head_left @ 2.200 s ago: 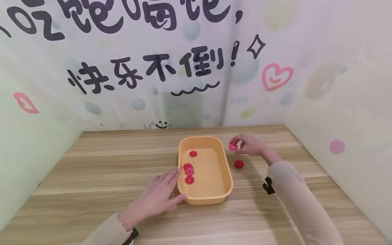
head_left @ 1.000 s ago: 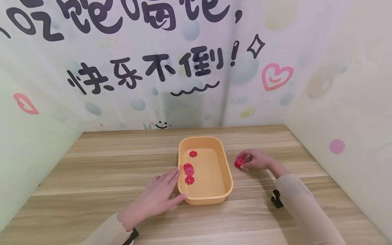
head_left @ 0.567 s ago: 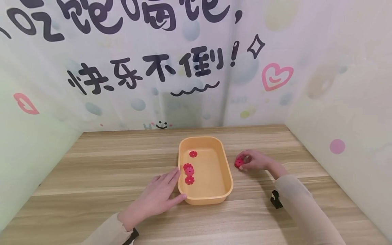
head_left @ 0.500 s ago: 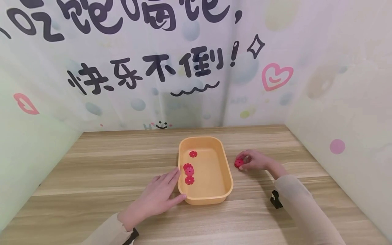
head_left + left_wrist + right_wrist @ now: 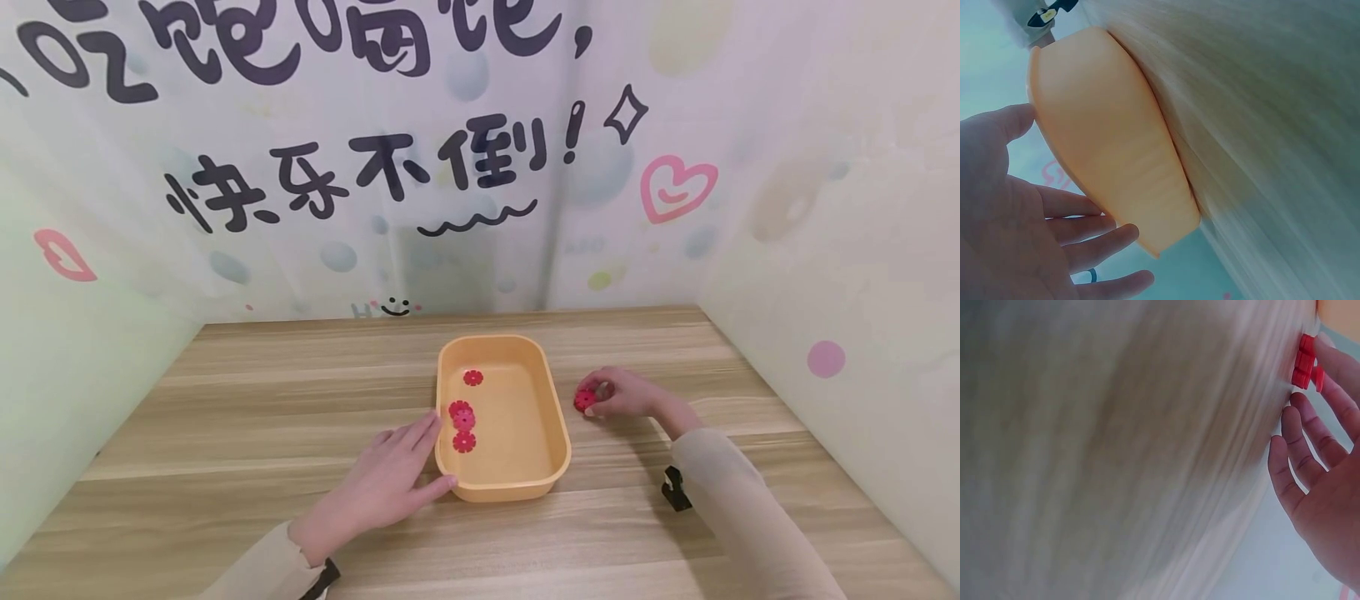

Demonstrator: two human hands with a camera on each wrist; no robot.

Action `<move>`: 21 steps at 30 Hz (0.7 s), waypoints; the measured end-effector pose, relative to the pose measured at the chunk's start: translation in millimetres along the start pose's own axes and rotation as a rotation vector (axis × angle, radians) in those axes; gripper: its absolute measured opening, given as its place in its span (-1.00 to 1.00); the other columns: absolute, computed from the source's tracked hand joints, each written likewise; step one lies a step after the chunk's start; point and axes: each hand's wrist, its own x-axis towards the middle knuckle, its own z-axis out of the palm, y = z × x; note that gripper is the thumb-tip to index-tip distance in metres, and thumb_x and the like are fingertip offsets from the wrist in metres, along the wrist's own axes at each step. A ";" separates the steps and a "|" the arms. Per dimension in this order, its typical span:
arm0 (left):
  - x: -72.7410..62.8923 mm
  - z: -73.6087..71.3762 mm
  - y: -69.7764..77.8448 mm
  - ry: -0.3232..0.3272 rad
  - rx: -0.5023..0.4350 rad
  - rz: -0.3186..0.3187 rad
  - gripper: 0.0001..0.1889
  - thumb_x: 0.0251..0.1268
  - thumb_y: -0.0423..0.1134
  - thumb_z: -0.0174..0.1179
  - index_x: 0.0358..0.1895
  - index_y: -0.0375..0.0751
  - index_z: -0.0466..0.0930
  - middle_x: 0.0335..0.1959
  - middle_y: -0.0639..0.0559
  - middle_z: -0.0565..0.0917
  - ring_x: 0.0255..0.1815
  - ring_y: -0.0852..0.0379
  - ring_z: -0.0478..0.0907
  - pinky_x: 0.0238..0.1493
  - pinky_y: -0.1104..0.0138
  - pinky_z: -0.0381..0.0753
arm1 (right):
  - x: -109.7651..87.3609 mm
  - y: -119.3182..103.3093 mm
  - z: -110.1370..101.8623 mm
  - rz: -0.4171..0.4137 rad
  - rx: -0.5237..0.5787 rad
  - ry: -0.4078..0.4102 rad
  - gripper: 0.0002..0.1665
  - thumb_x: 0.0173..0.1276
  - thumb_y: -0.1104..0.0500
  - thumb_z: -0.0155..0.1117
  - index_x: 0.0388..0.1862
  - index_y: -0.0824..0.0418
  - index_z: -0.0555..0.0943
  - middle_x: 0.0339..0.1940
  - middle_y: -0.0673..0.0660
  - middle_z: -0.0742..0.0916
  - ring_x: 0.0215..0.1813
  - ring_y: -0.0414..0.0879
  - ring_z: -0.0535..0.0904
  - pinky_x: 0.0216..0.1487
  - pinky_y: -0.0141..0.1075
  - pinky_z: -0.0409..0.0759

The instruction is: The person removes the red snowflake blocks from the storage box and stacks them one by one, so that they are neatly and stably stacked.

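Observation:
My right hand (image 5: 626,393) pinches a small red-pink flower-shaped plastic disc (image 5: 586,399) between thumb and fingers, just right of the tray. In the right wrist view a short stack of red discs (image 5: 1303,361) stands on the table, with a thin disc (image 5: 1319,379) at the fingertips beside it. Whether the two touch, I cannot tell. Straight fingers of my left hand (image 5: 382,475) lie against the left rim of the yellow-orange tray (image 5: 516,492), thumb at its near corner. Inside, several flower-shaped discs lie along the left: one red disc (image 5: 473,377) far back, an overlapping pink disc (image 5: 464,419) nearer.
A wooden table (image 5: 262,400) carries everything, with a white printed curtain (image 5: 480,250) behind it and pale walls at both sides. Black straps with a small device (image 5: 677,489) sit at the wrists.
My right hand has come nearer and slightly right, bringing the pink disc from behind the red one down onto it. Over the last half second it barely moves. The left hand stays put.

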 end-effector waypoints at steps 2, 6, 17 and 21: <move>-0.1 0.1 -0.2 0.002 0.000 0.001 -0.18 0.14 0.27 -0.09 0.29 -0.33 0.13 0.28 -0.16 0.19 0.19 -0.09 0.23 0.04 -0.04 0.26 | 0.1 0.4 0.0 0.005 -0.006 0.001 -0.60 0.05 0.18 0.34 -0.13 0.29 0.52 -0.32 0.06 0.57 -0.29 -0.08 0.47 -0.25 -0.24 0.43; -0.2 0.4 -0.6 0.007 0.001 0.004 -0.18 0.15 0.27 -0.09 0.29 -0.34 0.14 0.28 -0.17 0.19 0.18 -0.10 0.24 0.03 -0.05 0.26 | 0.4 1.6 0.5 0.016 -0.024 0.006 -0.61 0.05 0.15 0.35 -0.14 0.27 0.53 -0.33 0.05 0.57 -0.29 -0.10 0.47 -0.24 -0.23 0.43; -0.3 2.0 -1.5 0.008 0.008 0.014 -0.18 0.16 0.27 -0.11 0.28 -0.36 0.14 0.28 -0.17 0.19 0.17 -0.11 0.24 0.03 -0.05 0.26 | 0.9 3.3 2.2 0.027 -0.051 0.021 -0.62 0.04 0.13 0.35 -0.16 0.25 0.53 -0.32 0.04 0.54 -0.27 -0.08 0.47 -0.22 -0.22 0.43; -0.4 1.8 -1.2 0.002 0.007 0.007 -0.18 0.15 0.28 -0.11 0.29 -0.35 0.13 0.28 -0.16 0.18 0.18 -0.10 0.24 0.03 -0.05 0.26 | 1.5 4.2 2.8 0.031 -0.052 0.023 -0.63 0.04 0.12 0.35 -0.17 0.24 0.54 -0.32 0.04 0.54 -0.27 -0.08 0.47 -0.22 -0.22 0.43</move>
